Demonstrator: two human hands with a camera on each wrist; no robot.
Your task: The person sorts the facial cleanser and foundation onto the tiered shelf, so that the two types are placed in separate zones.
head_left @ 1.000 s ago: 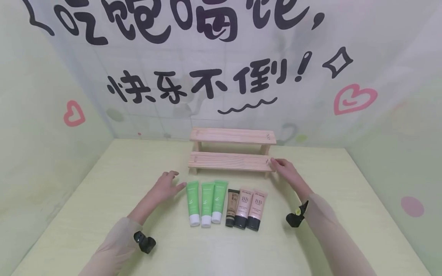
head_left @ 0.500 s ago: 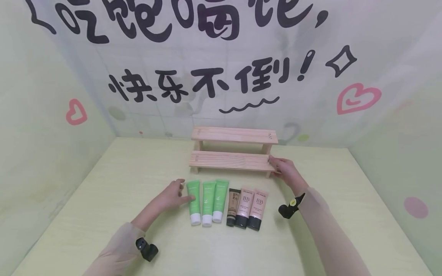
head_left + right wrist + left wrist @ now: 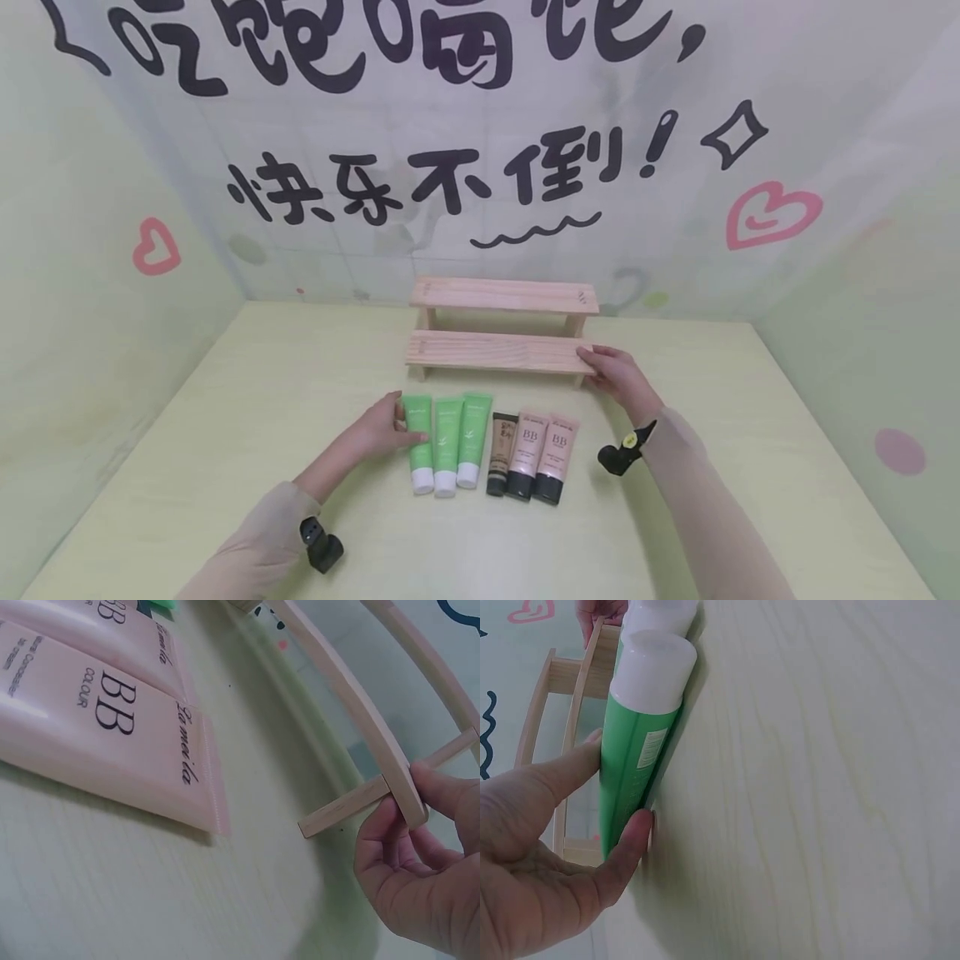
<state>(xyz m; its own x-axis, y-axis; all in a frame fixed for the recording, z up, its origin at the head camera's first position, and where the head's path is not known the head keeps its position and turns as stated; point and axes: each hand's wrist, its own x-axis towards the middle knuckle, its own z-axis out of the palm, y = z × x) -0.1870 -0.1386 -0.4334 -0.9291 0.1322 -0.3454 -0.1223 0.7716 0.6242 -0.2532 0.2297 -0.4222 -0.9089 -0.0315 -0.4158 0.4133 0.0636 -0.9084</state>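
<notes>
My left hand (image 3: 375, 432) pinches the leftmost green squeeze tube (image 3: 418, 410), its thumb across the upper face and a fingertip at the side edge by the table. In the left wrist view that tube (image 3: 630, 742) lies with its white cap toward the camera. My right hand (image 3: 621, 377) grips the right end of the lower step of a two-tier wooden display stand (image 3: 487, 350); in the right wrist view the thumb lies over the board (image 3: 352, 697) and the curled fingers under it.
Two more green tubes (image 3: 447, 437) lie beside the held one. To their right are a small brown tube (image 3: 502, 446) and two pink BB cream tubes (image 3: 529, 450) with black caps. A printed backdrop (image 3: 360, 250) rises right behind the stand.
My left hand has moved right and nearer onto the leftmost green tube and taken hold of it. The right hand has closed its grip on the lower step's end.
</notes>
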